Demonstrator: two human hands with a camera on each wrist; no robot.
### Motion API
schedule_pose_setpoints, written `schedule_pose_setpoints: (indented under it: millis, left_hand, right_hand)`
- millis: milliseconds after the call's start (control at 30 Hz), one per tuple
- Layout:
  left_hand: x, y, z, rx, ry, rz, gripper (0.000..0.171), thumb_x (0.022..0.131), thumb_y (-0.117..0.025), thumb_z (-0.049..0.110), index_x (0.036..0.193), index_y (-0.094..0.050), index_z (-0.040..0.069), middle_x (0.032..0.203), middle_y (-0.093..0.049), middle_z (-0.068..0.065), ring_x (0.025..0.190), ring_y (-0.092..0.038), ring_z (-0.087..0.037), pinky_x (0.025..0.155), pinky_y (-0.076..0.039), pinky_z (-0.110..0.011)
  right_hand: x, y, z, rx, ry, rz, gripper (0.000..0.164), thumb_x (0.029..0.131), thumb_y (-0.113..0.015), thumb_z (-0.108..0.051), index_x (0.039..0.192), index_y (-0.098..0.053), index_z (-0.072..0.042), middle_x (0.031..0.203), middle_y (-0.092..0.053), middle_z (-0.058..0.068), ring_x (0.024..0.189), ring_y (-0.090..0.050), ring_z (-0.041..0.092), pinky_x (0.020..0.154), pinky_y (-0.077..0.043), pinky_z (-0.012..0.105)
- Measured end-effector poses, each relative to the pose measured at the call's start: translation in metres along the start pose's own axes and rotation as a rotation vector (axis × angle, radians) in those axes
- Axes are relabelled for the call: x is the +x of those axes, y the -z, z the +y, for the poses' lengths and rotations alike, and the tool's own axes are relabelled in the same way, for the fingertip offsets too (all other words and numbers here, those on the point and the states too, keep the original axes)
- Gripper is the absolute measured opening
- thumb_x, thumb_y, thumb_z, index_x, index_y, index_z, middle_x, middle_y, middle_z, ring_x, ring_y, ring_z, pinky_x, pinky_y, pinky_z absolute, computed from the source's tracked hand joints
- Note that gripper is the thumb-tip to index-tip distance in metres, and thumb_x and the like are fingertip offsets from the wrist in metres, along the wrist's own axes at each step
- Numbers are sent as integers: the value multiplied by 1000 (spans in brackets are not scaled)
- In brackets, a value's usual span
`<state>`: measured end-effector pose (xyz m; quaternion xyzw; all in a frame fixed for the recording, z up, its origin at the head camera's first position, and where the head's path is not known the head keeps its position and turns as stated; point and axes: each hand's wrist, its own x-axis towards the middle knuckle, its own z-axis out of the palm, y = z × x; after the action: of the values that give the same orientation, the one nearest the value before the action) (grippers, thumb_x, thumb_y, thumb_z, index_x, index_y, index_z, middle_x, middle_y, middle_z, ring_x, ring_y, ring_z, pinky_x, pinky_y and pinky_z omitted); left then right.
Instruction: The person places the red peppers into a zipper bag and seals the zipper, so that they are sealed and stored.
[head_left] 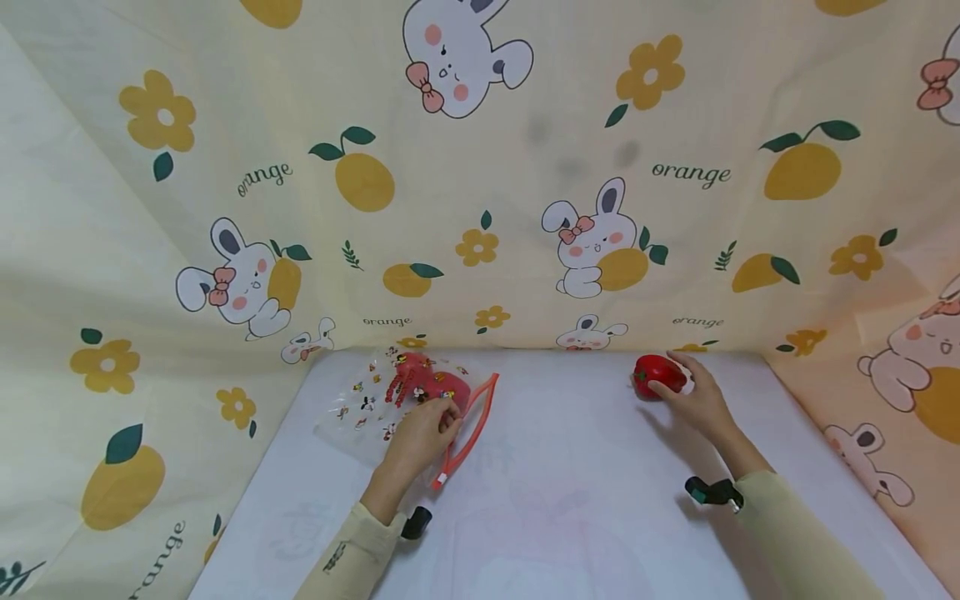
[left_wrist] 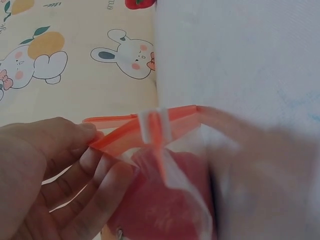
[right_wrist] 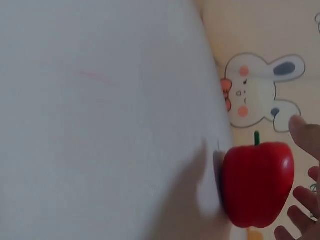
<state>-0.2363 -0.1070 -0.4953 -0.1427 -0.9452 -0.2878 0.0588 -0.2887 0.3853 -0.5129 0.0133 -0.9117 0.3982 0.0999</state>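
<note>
A clear zip bag (head_left: 347, 421) with small cartoon prints lies at the left of the table. Its mouth has an orange-red zip edge (head_left: 480, 425) with a white slider (left_wrist: 146, 130). Something red (left_wrist: 155, 200) is inside; its kind is hard to tell through the plastic. My left hand (head_left: 418, 435) pinches the bag's edge at the mouth, which gapes in the left wrist view. At the far right, a red bell pepper (head_left: 658, 375) with a green stem rests on the table. Around it, my right hand (head_left: 699, 402) spreads thumb and fingers, apart from its skin in the right wrist view (right_wrist: 306, 180).
The white table (head_left: 555, 467) runs back to a cream cloth (head_left: 510, 275) printed with rabbits and oranges, which also hangs along both sides. Each wrist wears a dark camera band (head_left: 712, 492).
</note>
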Motion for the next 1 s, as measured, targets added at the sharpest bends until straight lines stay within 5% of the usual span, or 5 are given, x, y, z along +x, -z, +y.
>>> schedule_pose_setpoints:
  millis: [467, 1000]
  left_hand:
    - [0, 1, 2, 5, -6, -7, 8, 100, -78, 20, 100, -71, 18, 85, -61, 8, 74, -56, -8, 66, -49, -24]
    - [-2, 5, 3, -2, 4, -1, 9, 100, -79, 21, 100, -70, 19, 84, -60, 8, 74, -55, -8, 65, -48, -25]
  right_hand:
    - [16, 2, 19, 43, -107, -156, 112, 98, -80, -41, 170, -3, -3, 171, -15, 35, 153, -19, 61, 114, -34, 75]
    - [9, 1, 19, -10, -87, -135, 88, 101, -75, -13, 166, -19, 4, 162, -28, 39, 148, -27, 60, 115, -33, 75]
